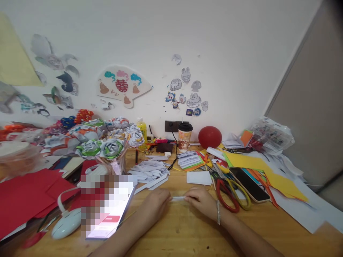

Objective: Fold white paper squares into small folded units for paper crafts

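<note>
- Above the wooden table (177, 239), left hand (158, 200) and right hand (198, 200) pinch a narrow white paper strip (178, 198) at either end.
- Beyond, a white slip (199, 177) lies flat.
- Farther, heaped strips (153, 172) seem done; stacked slips (188, 159) apparently remain.

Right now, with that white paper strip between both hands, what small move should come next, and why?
Perhaps slide the right hand along the white paper strip to press it flat: the left hand is at its other end, able to steady it, and narrow white paper pieces lie piled beyond.
</note>
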Action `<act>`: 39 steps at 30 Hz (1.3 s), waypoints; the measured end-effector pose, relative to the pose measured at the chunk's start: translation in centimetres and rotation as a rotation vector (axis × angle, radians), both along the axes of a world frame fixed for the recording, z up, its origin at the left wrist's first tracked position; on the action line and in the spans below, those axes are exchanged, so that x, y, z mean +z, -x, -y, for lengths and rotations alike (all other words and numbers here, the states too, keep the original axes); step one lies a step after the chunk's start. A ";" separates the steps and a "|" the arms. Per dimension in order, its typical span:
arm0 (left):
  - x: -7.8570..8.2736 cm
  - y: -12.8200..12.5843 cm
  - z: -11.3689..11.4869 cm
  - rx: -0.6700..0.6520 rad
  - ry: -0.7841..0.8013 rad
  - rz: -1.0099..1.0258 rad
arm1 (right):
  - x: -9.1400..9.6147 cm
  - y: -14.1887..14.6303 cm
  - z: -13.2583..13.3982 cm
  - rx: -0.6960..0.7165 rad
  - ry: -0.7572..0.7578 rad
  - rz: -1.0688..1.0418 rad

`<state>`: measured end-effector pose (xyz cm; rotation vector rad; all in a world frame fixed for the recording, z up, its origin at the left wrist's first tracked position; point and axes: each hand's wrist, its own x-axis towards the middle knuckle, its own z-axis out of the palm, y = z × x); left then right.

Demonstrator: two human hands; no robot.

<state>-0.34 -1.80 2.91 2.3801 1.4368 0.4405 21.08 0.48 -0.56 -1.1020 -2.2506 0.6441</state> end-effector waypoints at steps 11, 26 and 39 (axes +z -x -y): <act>0.2 0.7 -0.6 0.189 0.016 -0.121 | 1.8 -1.4 -2.2 0.004 0.049 -0.044; -3.9 0.6 -2.1 0.139 -0.315 -0.414 | 3.6 9.8 -8.4 -0.138 -0.325 0.227; -3.1 -0.8 -0.3 -0.033 -0.250 -0.466 | -0.1 -3.4 -4.4 -0.246 -0.551 0.696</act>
